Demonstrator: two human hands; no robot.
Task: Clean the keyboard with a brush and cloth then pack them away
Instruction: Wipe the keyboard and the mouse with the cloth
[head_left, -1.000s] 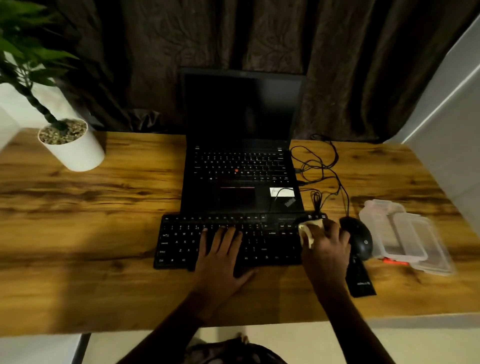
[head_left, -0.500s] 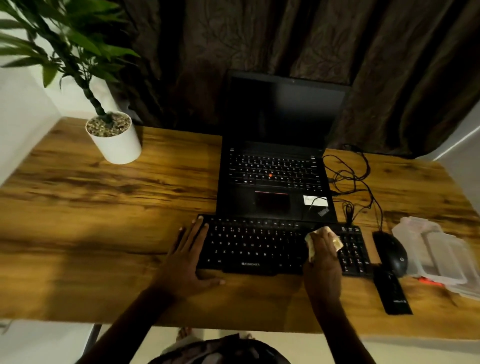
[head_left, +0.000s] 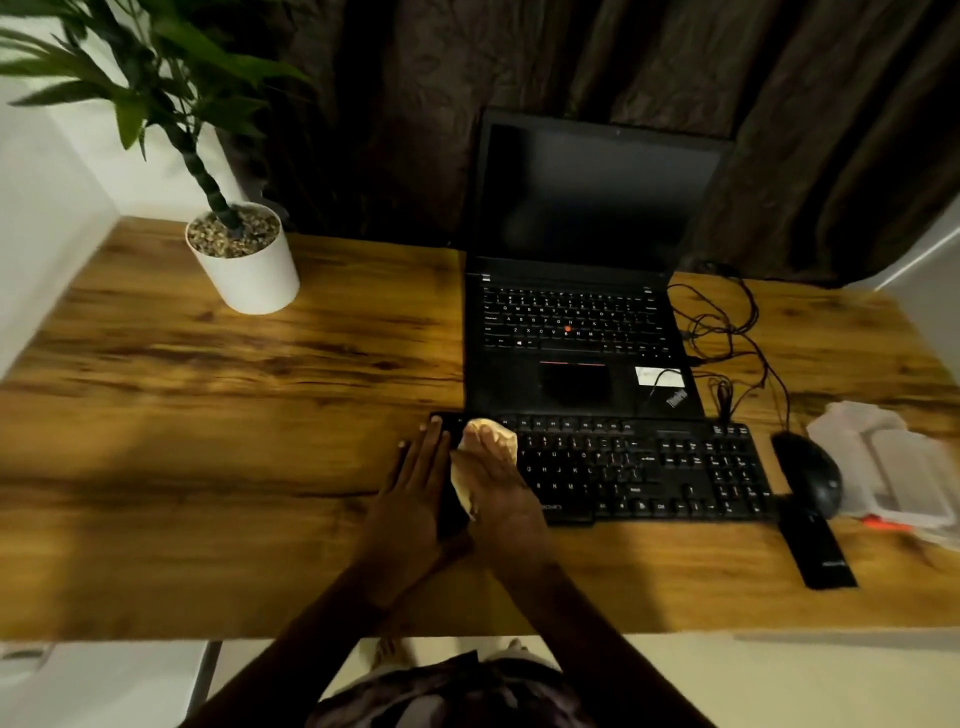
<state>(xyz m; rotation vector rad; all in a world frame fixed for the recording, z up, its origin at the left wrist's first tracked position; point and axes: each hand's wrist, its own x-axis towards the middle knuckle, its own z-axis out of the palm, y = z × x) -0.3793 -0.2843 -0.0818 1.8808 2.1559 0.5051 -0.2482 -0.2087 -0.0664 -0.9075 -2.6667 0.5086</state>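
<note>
The right hand (head_left: 498, 486), its fingers curved over the crumpled beige cloth (head_left: 505, 440), has swept from the number pad at the right, across the middle, to the left end of the flat black plastic keyboard (head_left: 649, 467) at lower centre of the frame. The left hand (head_left: 415, 493) has slid off the keys and now lies flat at the keyboard's left edge, fingers straight and close together, seemingly steadying it. I judge that one wiping pass has covered the full width, and packing away is not yet begun. The cloth is soft and wrinkled, and the keys form low matte rows. The glossy wood-grain desk (head_left: 208, 415) looks smooth. A clear plastic box (head_left: 878, 457) sits at the right edge, beside a rounded black mouse (head_left: 808, 473).
</note>
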